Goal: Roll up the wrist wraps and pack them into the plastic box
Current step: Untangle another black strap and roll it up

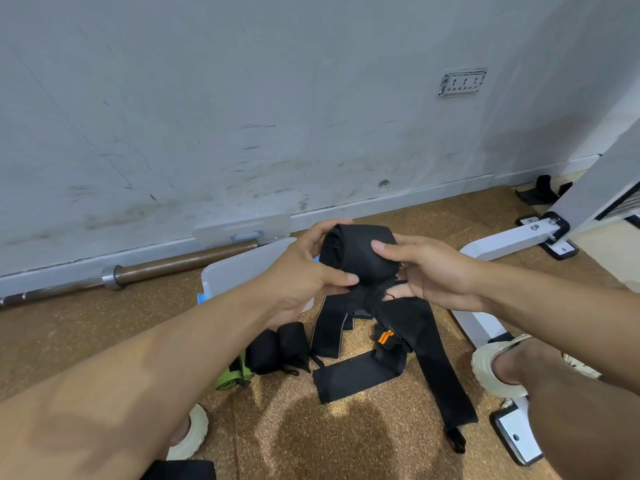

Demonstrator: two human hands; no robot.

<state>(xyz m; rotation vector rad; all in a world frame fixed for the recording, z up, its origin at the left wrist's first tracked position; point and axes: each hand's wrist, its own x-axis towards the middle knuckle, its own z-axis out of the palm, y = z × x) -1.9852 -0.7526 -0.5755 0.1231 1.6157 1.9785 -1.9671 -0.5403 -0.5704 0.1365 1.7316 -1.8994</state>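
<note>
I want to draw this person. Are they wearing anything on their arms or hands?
No. Both forearms are bare, with no sleeves in view. The left hand and right hand have no gloves, rings, watch or bands showing. The fingernails are short and plain.

Head-worn camera looks forward and down (wide-angle) at floor [104, 341], close

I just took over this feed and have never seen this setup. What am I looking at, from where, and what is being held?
There is no machine: a person wears a camera on the head, looking down at their own bare arms. The left hand and right hand together hold a black wrap, mostly rolled up. On the brown floor lie loose black wraps, two rolled ones and a green roll. The clear plastic box sits behind the left hand, near a barbell by the wall.
</note>
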